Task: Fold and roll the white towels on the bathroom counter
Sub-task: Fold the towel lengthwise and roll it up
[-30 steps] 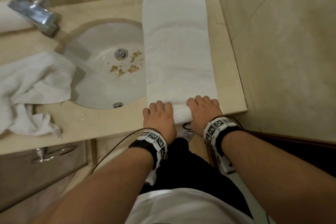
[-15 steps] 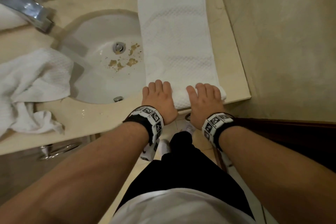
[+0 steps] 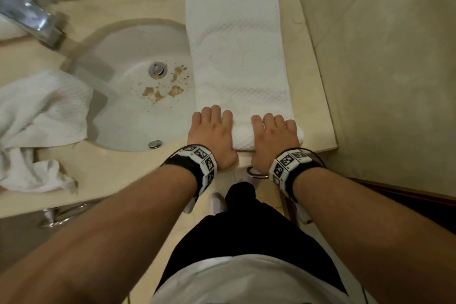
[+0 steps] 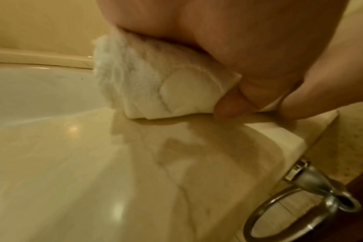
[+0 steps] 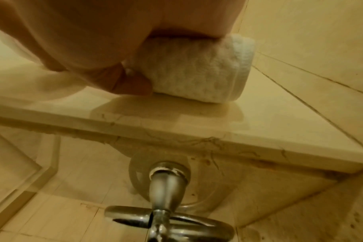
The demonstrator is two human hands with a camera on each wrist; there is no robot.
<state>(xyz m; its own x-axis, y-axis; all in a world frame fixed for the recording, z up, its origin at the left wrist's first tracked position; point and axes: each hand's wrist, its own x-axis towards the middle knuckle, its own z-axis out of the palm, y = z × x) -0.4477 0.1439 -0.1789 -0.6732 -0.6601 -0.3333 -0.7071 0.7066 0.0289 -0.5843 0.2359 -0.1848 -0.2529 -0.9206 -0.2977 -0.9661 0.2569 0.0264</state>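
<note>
Folded towel (image 3: 237,57) lies on table (image 3: 313,96) right of sink (image 3: 128,96), near end rolled. Left hand (image 3: 212,136) and right hand (image 3: 274,140) curl over the roll, thumbs tucked beneath. Soft, light, likely springs loose; hold both ends.

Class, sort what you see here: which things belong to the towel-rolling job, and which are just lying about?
Job:
folded towel, half rolled
left hand
right hand
crumpled towel
counter

Lying about:
sink
tap
towel ring
</note>
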